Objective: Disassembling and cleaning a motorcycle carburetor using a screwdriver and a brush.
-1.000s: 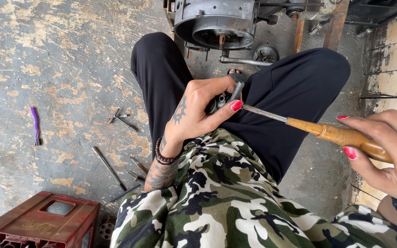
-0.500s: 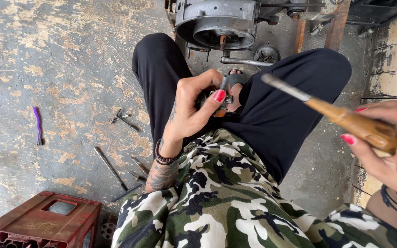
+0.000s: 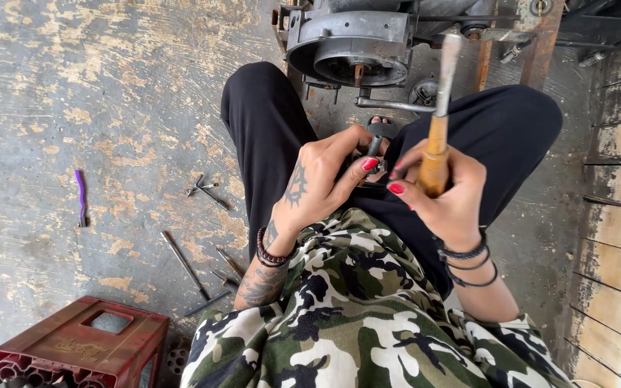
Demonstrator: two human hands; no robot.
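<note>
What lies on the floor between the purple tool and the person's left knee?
In the head view, a small cluster of metal bolts lies on the worn concrete floor between the purple tool and the left knee.

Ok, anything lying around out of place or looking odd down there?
Yes: loose metal rods and bolts lie scattered on the worn floor beside the left knee, with a purple tool farther off. The right hand holds the wooden-handled tool upright; the left hand pinches a small metal part.

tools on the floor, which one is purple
The small purple tool lying alone, farthest left; the rods and bolts are grey metal.
</note>
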